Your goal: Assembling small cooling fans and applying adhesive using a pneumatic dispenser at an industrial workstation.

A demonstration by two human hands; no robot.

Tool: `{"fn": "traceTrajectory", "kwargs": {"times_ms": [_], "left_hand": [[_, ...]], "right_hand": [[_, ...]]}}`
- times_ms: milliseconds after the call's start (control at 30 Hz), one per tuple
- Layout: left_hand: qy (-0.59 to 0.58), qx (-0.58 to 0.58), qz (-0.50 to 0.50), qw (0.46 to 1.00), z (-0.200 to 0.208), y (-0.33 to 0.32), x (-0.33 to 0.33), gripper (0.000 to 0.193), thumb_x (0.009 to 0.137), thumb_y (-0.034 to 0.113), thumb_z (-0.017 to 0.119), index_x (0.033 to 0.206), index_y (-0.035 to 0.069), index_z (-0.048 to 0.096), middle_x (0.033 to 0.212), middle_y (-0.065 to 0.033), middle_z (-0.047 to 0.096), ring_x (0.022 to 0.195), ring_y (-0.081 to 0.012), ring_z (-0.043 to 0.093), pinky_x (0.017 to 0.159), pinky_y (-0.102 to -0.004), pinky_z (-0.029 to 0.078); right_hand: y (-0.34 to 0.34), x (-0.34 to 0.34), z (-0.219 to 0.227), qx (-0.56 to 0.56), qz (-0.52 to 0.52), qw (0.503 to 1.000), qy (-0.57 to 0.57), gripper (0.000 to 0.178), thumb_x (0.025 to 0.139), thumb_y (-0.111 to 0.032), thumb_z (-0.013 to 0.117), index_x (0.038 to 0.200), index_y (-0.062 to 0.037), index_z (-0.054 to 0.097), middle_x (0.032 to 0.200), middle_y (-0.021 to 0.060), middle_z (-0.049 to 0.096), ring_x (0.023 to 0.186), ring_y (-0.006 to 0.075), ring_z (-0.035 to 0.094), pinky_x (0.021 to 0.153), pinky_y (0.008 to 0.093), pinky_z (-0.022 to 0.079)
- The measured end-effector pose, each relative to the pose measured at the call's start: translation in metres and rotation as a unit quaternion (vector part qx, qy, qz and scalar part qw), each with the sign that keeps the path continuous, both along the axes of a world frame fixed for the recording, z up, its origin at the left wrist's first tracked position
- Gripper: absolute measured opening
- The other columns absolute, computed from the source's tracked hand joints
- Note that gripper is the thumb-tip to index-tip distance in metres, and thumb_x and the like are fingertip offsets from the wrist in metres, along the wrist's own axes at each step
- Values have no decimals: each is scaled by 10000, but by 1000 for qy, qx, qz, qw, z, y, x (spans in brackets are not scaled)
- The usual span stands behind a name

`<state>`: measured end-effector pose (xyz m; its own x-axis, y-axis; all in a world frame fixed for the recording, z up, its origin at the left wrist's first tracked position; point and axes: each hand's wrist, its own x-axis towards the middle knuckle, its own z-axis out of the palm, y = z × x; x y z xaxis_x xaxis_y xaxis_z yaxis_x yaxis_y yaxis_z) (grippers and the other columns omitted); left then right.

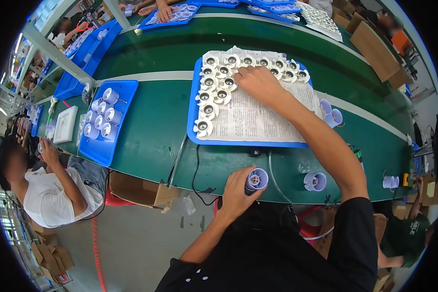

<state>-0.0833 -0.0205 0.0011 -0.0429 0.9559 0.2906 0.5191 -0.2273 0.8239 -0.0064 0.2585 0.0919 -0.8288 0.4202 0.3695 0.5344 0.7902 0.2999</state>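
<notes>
My left hand (236,193) is wrapped round a lavender plastic cylinder (261,176) at the table's near edge. Its open end faces up, with a small motor-like part inside. My right hand (259,83) reaches over a blue tray (191,114) lined with printed paper (253,114). The fingers of that hand are curled down among white fan impellers (223,96) with dark round centres; whatever lies between the fingertips is hidden. The impellers stand in rows along the tray's left and far sides.
Another lavender cylinder (315,181) lies right of my left hand, and two more (333,117) stand beside the tray. A second blue tray (131,92) holds several cylinders. A seated person (58,190) works at the left. A thin hose (273,177) and black cable (195,170) cross the table edge.
</notes>
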Motion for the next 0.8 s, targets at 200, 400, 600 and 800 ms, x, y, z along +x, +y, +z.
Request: {"fn": "traceTrajectory", "kwargs": {"times_ms": [200, 400, 600, 800], "left_hand": [[-143, -156, -11, 977, 30, -6, -11, 606, 760, 115, 808, 1297, 28, 542, 1300, -130, 585, 1187, -258, 571, 1028, -351, 430], [-202, -140, -27, 969, 42, -1, -16, 603, 779, 81, 777, 1322, 31, 519, 1326, -137, 563, 1217, -269, 560, 1037, -349, 433], [-197, -128, -1, 972, 51, 5, -21, 667, 755, 13, 783, 1347, 7, 478, 1331, -133, 569, 1183, -198, 567, 1041, -335, 424], [-116, -81, -25, 990, 50, 3, -23, 633, 723, -20, 769, 1308, 52, 541, 1338, -139, 572, 1245, -291, 550, 1053, -378, 427]], "right_hand": [[-53, 48, 22, 103, 212, 970, 53, 114, 739, -103, 643, 837, -59, 606, 778, 19, 539, 698, 156, 559, 575, 296, 442], [-112, 79, 36, 100, 270, 953, 94, 175, 726, -100, 683, 868, -1, 660, 746, 10, 539, 643, 130, 537, 512, 261, 402], [-198, 76, 25, -538, -8, 704, 465, 107, 875, -32, 702, 975, -15, 667, 777, 63, 667, 683, 117, 639, 532, 218, 434], [-222, 72, -2, -723, -150, 516, 434, 106, 949, -92, 654, 975, 5, 622, 717, -13, 587, 592, 39, 481, 528, 206, 380]]}}
